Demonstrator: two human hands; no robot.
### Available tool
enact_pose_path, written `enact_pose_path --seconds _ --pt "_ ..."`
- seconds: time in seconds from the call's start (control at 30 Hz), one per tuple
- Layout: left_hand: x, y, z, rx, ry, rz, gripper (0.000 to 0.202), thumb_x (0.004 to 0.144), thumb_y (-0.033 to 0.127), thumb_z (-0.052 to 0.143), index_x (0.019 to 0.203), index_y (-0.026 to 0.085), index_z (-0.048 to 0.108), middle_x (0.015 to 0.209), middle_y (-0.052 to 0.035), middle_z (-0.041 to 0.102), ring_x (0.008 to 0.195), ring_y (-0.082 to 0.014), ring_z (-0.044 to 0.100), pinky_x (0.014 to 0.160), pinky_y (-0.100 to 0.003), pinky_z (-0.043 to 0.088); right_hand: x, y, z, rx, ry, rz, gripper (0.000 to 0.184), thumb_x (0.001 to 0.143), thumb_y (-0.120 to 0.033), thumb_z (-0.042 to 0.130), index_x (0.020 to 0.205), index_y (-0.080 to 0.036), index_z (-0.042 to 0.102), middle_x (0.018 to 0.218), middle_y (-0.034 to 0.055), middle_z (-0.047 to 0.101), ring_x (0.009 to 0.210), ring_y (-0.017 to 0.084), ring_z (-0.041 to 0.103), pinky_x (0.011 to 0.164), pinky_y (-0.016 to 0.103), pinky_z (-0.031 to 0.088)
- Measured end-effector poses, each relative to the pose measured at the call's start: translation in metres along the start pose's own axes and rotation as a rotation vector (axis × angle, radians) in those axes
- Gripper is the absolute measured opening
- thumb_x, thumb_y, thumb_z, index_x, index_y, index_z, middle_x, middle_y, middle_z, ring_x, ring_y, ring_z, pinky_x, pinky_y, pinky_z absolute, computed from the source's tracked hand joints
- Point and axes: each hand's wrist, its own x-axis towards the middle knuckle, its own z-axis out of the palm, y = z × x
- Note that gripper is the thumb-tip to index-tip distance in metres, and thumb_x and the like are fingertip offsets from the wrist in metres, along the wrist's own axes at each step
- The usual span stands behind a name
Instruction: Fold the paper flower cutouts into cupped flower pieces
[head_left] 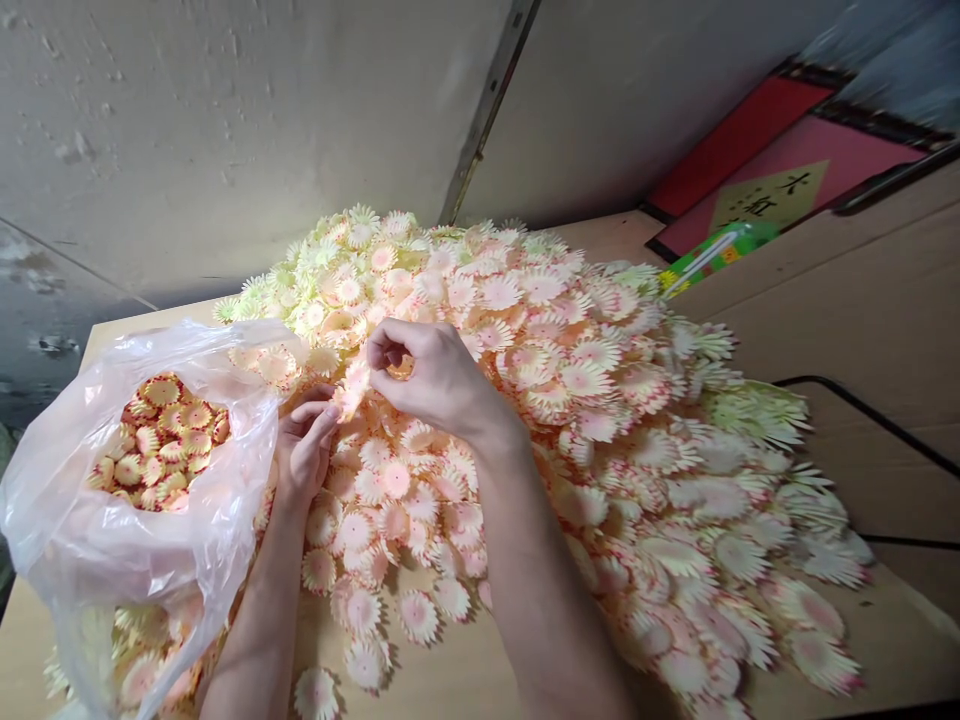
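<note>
My left hand (306, 447) pinches an artificial flower petal piece (352, 388), pale pink with a notched edge, between thumb and fingers. Close against that piece, my right hand (431, 372) is closed, thumb and forefinger curled together; what lies between their tips is too small to make out. Both hands are over a large heap of similar petal pieces (592, 380), whitish to pale pink with red-tinged edges. Left of my left hand, a translucent plastic bag (67, 470) stands open, holding many small yellow flower pieces (172, 430) with red edges.
The heap covers much of a light wooden table (420, 655), with loose pieces near the front edge. A grey wall (285, 130) rises behind. At right are a cardboard panel (847, 330), a black cable (877, 420), and red boards (795, 170) with a green packet (712, 258).
</note>
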Motion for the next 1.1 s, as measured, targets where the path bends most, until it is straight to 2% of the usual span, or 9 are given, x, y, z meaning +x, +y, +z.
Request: enact_pose_path --seconds 0.1,0.23,0.43,0.6,0.67,0.77,0.87,0.97,1.1 --pt "0.000 0.000 0.002 0.021 0.029 0.001 0.025 0.056 0.032 0.091 0.062 0.016 0.072 0.099 -0.0023 0.070 0.074 -0.0076 0.061 0.061 -0.014 0.050 0.001 0.001 0.003 -0.065 0.063 0.015 0.016 0.077 -0.006 0.055 0.076 -0.021 0.050 0.072 -0.0009 0.059 0.067 0.013 0.054 0.068 0.027 0.042" --pt "0.001 0.000 0.000 -0.004 0.020 0.000 0.025 0.055 0.033 0.091 0.062 0.018 0.072 0.087 -0.0007 0.069 0.077 -0.0101 0.063 0.067 -0.017 0.054 0.003 0.002 0.008 -0.121 0.085 0.011 0.016 0.080 -0.005 0.053 0.080 -0.021 0.050 0.077 0.0010 0.061 0.071 0.015 0.056 0.071 0.029 0.043" --pt "0.004 -0.001 -0.005 -0.067 0.037 0.030 0.029 0.053 0.035 0.092 0.056 0.019 0.068 0.077 0.0012 0.068 0.074 -0.0096 0.063 0.067 -0.018 0.052 -0.003 0.012 -0.010 -0.218 0.261 0.034 0.016 0.085 -0.006 0.051 0.087 -0.019 0.061 0.088 0.0070 0.066 0.079 0.020 0.062 0.079 0.036 0.050" --pt "0.003 -0.004 -0.001 -0.014 0.041 0.026 0.027 0.060 0.035 0.091 0.066 0.017 0.073 0.069 0.0023 0.064 0.062 -0.0060 0.057 0.064 -0.018 0.050 -0.005 0.006 -0.014 -0.320 0.297 -0.017 0.017 0.085 -0.013 0.062 0.098 -0.022 0.068 0.120 0.0109 0.062 0.111 0.028 0.059 0.092 0.045 0.050" --pt "0.003 -0.005 0.000 -0.014 0.034 0.043 0.028 0.059 0.036 0.092 0.068 0.017 0.074 0.074 0.0016 0.065 0.066 -0.0060 0.060 0.069 -0.018 0.051 -0.005 -0.002 -0.010 -0.269 0.232 -0.062 0.010 0.086 -0.017 0.065 0.094 -0.021 0.069 0.111 0.0091 0.066 0.105 0.025 0.061 0.091 0.043 0.050" --pt "0.003 -0.006 0.000 -0.029 0.004 0.075 0.029 0.058 0.037 0.092 0.071 0.017 0.075 0.082 -0.0005 0.069 0.074 -0.0092 0.066 0.073 -0.020 0.054 -0.004 -0.013 -0.004 -0.068 -0.084 -0.080 0.004 0.089 -0.022 0.065 0.089 -0.019 0.068 0.089 0.0034 0.070 0.083 0.017 0.065 0.078 0.033 0.051" --pt "0.003 -0.006 -0.002 -0.031 -0.033 0.083 0.027 0.062 0.039 0.090 0.071 0.018 0.076 0.085 -0.0022 0.071 0.073 -0.0108 0.067 0.069 -0.021 0.055 -0.003 -0.018 0.002 -0.019 -0.318 0.017 0.005 0.084 -0.023 0.069 0.087 -0.018 0.069 0.085 0.0025 0.071 0.078 0.016 0.064 0.072 0.029 0.049" --pt "0.003 -0.006 -0.005 -0.044 -0.050 0.069 0.025 0.064 0.039 0.089 0.073 0.019 0.077 0.089 -0.0030 0.073 0.074 -0.0102 0.067 0.069 -0.019 0.055 -0.003 -0.015 0.007 -0.076 -0.352 0.096 0.006 0.083 -0.018 0.065 0.087 -0.017 0.070 0.082 0.0038 0.070 0.076 0.016 0.062 0.069 0.028 0.047" --pt "0.001 -0.004 -0.004 -0.051 -0.066 0.047 0.024 0.067 0.039 0.087 0.076 0.019 0.078 0.097 -0.0040 0.072 0.084 -0.0117 0.069 0.077 -0.020 0.056 -0.003 -0.010 0.009 -0.076 -0.338 0.096 0.014 0.086 -0.014 0.058 0.092 -0.017 0.070 0.086 0.0054 0.070 0.079 0.016 0.062 0.070 0.027 0.046"
